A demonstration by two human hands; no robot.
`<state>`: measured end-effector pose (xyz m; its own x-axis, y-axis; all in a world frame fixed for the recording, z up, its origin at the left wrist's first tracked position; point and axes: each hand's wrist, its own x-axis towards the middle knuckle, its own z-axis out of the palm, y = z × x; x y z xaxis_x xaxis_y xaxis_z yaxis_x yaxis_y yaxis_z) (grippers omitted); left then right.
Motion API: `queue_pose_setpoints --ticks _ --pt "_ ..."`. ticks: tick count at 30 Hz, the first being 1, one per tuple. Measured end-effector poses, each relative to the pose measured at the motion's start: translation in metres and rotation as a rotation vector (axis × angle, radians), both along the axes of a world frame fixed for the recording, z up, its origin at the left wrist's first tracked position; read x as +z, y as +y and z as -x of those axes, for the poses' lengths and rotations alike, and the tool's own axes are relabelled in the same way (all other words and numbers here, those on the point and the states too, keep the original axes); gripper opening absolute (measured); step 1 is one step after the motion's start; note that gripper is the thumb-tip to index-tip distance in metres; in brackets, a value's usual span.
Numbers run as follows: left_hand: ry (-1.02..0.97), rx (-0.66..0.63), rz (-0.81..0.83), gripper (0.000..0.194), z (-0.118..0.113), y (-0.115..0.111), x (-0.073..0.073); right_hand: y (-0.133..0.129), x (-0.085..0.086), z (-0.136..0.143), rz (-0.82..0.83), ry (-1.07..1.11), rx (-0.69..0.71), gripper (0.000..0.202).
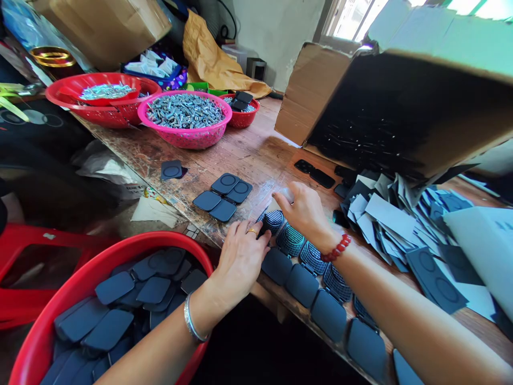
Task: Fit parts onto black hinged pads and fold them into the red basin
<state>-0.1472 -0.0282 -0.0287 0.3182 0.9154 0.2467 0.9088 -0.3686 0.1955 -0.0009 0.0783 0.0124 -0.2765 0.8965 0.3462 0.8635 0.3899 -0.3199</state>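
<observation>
My left hand (243, 255), with a ring and a silver bracelet, rests its bent fingers on the near end of a row of dark hinged pads along the table edge. Beside it, my right hand (302, 208), with a red bead bracelet, pinches a small whitish piece (282, 198) above the row. The row's dark square pads (302, 284) lie on the near side, and patterned round parts (290, 239) stand behind them. Several dark folding pads (225, 183) lie to the left of my hands. Just what my left fingertips touch is hidden.
A red tub (200, 255) of dark pads stands at lower left. Pink (188, 136) and red baskets (100, 115) of metal parts sit at the back. At right are a cardboard box (312, 96), loose flat sheets (390, 216) and a black phone-like object (315, 174).
</observation>
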Motion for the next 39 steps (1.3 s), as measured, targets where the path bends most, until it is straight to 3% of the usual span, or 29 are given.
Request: queue_pose_setpoints --ticks 10,21,23,26,28,31,35,39 --pt "0.003 -0.004 -0.021 0.027 0.001 0.002 -0.002 0.012 0.001 -0.019 0.007 0.037 -0.078 0.033" --pt "-0.023 0.016 0.005 0.025 -0.001 -0.001 0.004 -0.005 -0.002 -0.07 0.37 0.581 -0.257 0.044" --pt "-0.027 0.017 -0.01 0.025 -0.001 -0.001 0.004 -0.016 -0.002 -0.083 0.462 0.726 -0.258 0.046" --pt "-0.031 0.006 -0.031 0.025 -0.001 0.001 0.002 -0.04 0.0 -0.103 0.666 1.114 -0.284 0.036" --pt "-0.029 0.004 -0.058 0.025 -0.001 0.003 0.0 -0.061 0.002 -0.116 0.8 1.384 -0.315 0.028" --pt "-0.022 -0.011 -0.107 0.026 0.0 0.006 -0.005 -0.101 0.008 -0.135 0.902 1.602 -0.29 0.024" --pt "-0.021 -0.039 -0.157 0.036 0.004 0.015 -0.015 -0.154 0.013 -0.164 0.888 1.643 -0.184 0.034" --pt "-0.007 -0.063 -0.172 0.042 0.009 0.028 -0.018 -0.198 0.008 -0.213 0.617 1.471 -0.29 0.037"
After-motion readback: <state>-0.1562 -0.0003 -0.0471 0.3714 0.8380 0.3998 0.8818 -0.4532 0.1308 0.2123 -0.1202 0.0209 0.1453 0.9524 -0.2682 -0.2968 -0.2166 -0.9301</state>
